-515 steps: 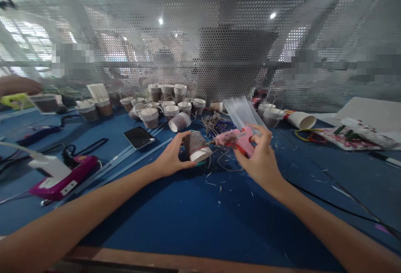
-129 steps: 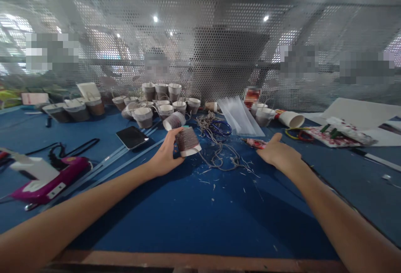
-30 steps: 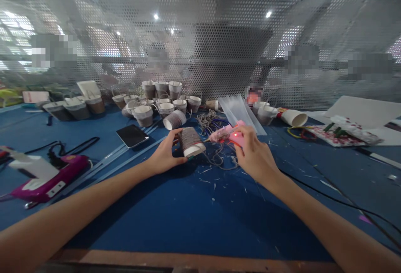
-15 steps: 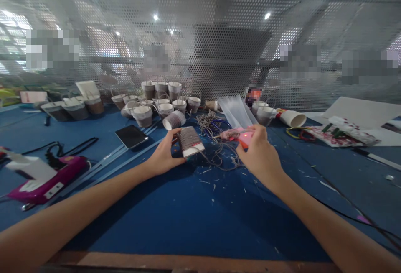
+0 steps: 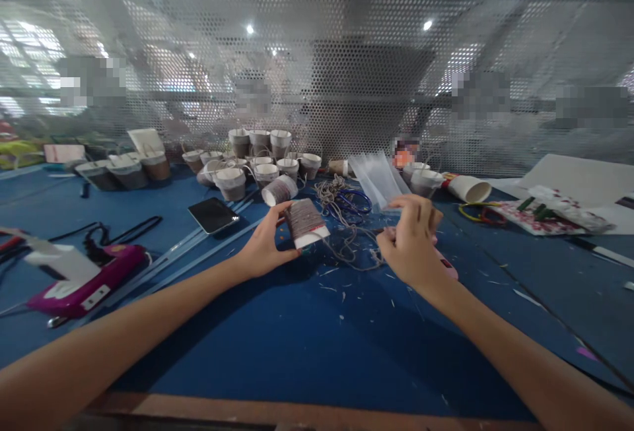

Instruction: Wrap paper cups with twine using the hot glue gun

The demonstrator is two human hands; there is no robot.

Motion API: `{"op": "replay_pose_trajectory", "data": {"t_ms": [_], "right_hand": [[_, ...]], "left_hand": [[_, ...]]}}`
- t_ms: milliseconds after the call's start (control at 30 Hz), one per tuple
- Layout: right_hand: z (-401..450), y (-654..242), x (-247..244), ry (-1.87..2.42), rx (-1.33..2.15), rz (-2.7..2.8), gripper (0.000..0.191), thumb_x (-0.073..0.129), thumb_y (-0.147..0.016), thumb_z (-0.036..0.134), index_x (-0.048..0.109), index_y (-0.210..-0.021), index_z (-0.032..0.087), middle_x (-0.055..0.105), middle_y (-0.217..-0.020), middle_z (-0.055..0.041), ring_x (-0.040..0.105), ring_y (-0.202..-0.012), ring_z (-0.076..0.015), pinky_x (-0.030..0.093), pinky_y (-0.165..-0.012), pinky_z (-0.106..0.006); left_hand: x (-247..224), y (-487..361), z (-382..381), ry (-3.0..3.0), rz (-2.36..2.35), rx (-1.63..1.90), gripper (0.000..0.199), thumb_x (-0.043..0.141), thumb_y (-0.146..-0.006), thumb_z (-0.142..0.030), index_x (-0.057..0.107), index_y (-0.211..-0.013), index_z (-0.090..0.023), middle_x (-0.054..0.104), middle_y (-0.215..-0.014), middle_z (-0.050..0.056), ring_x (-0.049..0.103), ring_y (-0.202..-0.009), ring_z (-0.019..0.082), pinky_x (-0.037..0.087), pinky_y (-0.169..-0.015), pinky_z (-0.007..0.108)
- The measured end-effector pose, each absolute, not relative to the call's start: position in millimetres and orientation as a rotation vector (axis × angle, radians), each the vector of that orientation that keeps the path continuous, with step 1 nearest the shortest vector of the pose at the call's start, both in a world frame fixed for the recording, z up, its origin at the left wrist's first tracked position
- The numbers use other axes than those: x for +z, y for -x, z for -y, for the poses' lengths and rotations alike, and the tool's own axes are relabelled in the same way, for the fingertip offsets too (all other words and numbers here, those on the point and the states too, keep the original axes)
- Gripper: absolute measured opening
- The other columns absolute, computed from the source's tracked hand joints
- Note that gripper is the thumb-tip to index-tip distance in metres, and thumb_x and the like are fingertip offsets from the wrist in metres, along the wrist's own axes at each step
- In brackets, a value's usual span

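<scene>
My left hand (image 5: 270,243) is wrapped around the side of a paper cup (image 5: 307,223) wound with grey-brown yarn. The cup lies tilted with its white, unwound end facing me. From it, loose yarn (image 5: 347,256) trails over the table to the right. My right hand (image 5: 411,239) is closed, thumb and fingers curled together near a strand of that yarn; what lies between the fingertips cannot be made out. Partly hidden behind this hand is a pink glue gun (image 5: 448,265), its end showing at the lower right.
Yarn-wrapped cups (image 5: 230,183) stand at the back. A tangled yarn pile (image 5: 329,190), clear plastic bags (image 5: 379,180) and a blue coil (image 5: 359,200) lie mid-table. Left are a phone (image 5: 212,215), glue sticks (image 5: 173,263) and a purple power strip (image 5: 84,289). A perforated screen (image 5: 366,74) stands behind.
The glue gun, held out toward the cup before, now sits lower and farther right, mostly behind my right hand. That hand's fingers have curled in. My left hand keeps its hold on the cup.
</scene>
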State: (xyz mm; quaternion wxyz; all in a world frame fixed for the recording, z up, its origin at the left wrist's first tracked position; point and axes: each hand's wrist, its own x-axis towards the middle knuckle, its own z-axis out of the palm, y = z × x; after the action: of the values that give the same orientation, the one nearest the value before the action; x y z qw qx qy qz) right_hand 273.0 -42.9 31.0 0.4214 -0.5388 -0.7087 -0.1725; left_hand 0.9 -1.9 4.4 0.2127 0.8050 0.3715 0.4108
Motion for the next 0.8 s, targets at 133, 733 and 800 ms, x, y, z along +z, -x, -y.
{"op": "replay_pose_trajectory", "data": {"t_ms": [133,733,800], "right_hand": [[61,-258,39,0.859,0.301,1.969,0.027,0.045,-0.078,0.008,0.047,-0.101,0.023,0.057,-0.115,-0.0098,0.059,-0.089,-0.0189,0.051,-0.08,-0.041],[69,-250,35,1.025,0.84,1.937,0.014,0.041,-0.078,0.007,0.044,-0.072,0.02,0.059,-0.133,-0.0074,0.038,-0.036,-0.0008,0.04,-0.042,-0.023],[66,-251,34,1.053,0.832,1.887,0.014,0.042,-0.078,0.008,0.044,-0.071,0.02,0.06,-0.131,-0.0065,0.038,-0.035,-0.0006,0.04,-0.04,-0.022]], "left_hand": [[4,0,1,-2.238,-1.07,1.136,0.079,0.073,-0.068,-0.03,0.03,-0.134,-0.022,0.042,-0.139,0.014,0.044,-0.129,0.032,0.034,-0.111,0.055],[3,0,0,-2.236,-1.04,1.18,0.076,0.07,-0.069,-0.026,0.031,-0.134,-0.022,0.042,-0.136,0.013,0.046,-0.127,0.03,0.039,-0.108,0.053],[2,1,-1,-2.225,-1.021,1.191,0.076,0.071,-0.069,-0.026,0.031,-0.134,-0.023,0.042,-0.136,0.013,0.046,-0.127,0.03,0.039,-0.108,0.053]]}}
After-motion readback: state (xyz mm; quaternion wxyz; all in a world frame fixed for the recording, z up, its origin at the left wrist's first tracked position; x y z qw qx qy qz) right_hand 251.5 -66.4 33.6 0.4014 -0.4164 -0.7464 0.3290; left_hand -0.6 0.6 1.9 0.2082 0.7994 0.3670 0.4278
